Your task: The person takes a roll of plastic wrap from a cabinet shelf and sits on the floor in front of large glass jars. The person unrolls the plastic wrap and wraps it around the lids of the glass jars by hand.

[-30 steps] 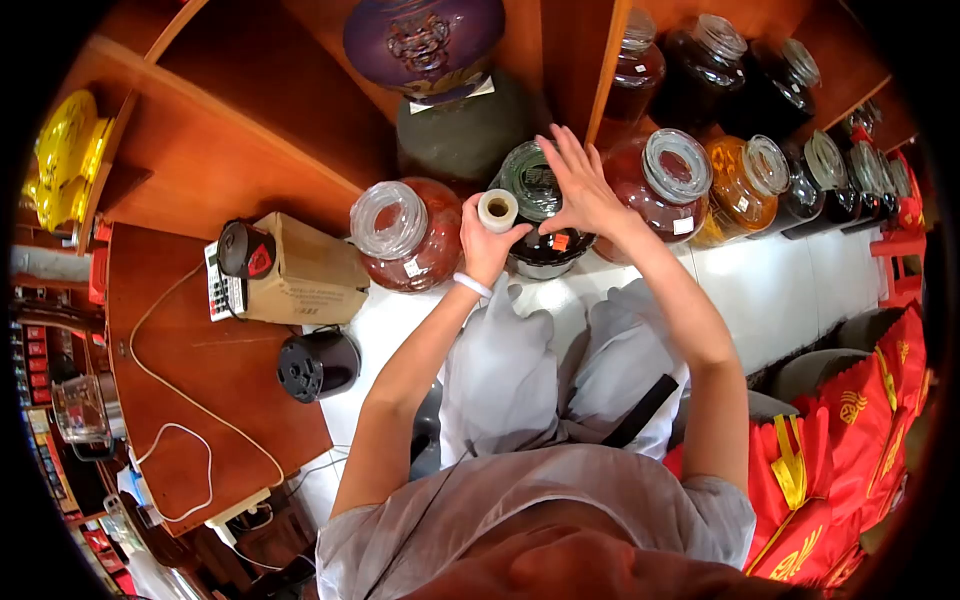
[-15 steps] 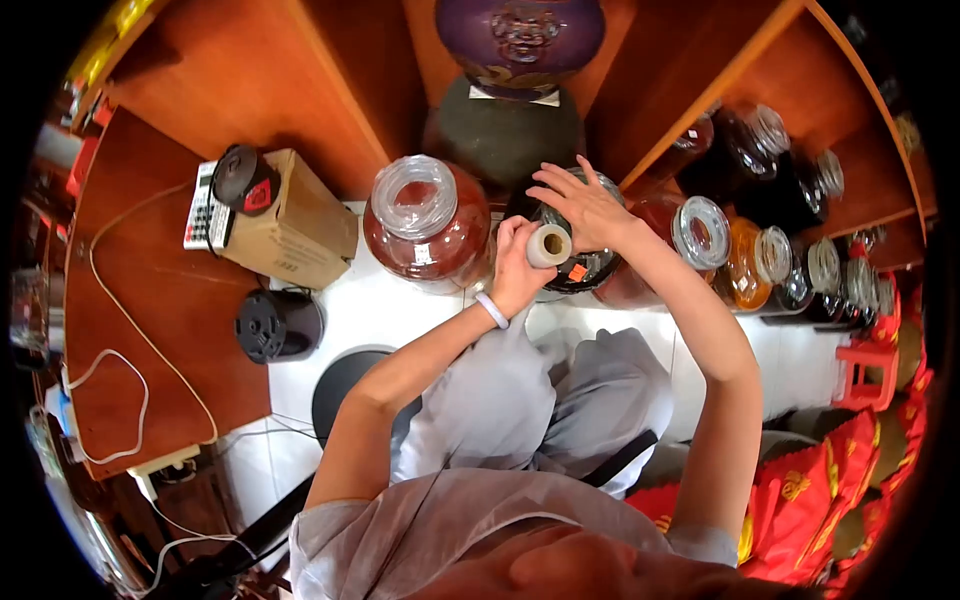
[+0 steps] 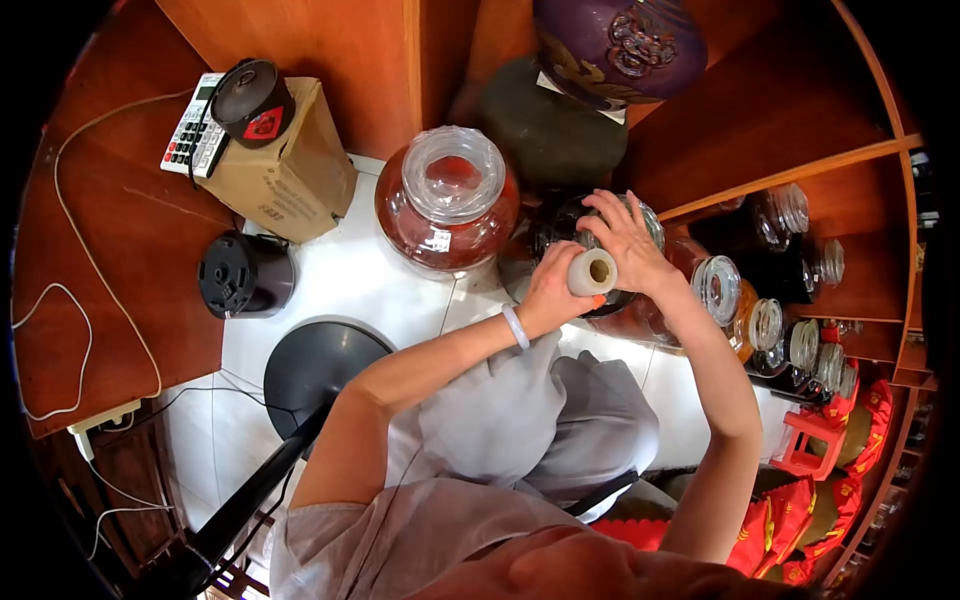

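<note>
My left hand (image 3: 548,290) is wrapped around a roll of clear plastic film (image 3: 592,272), its hollow core end facing up at me. Just beyond it stands a dark glass jar (image 3: 565,222), partly covered by both hands. Over the jar's mouth lies my right hand (image 3: 632,245), its fingers apart and slightly bent, touching the top. Film between the roll and the jar is hard to make out. To the left stands a big round jar of reddish liquid (image 3: 440,240), its mouth wrapped in clear film.
Several film-topped jars (image 3: 718,285) line the right side beside a wooden shelf (image 3: 800,170). A purple urn (image 3: 610,50) stands at the back. At left are a cardboard box (image 3: 290,180), a black container (image 3: 245,275) and a black round base (image 3: 320,365).
The camera view has shifted, so the scene sits differently in frame. My right hand's fingers have bent more over the jar's mouth. My left hand still holds the roll.
</note>
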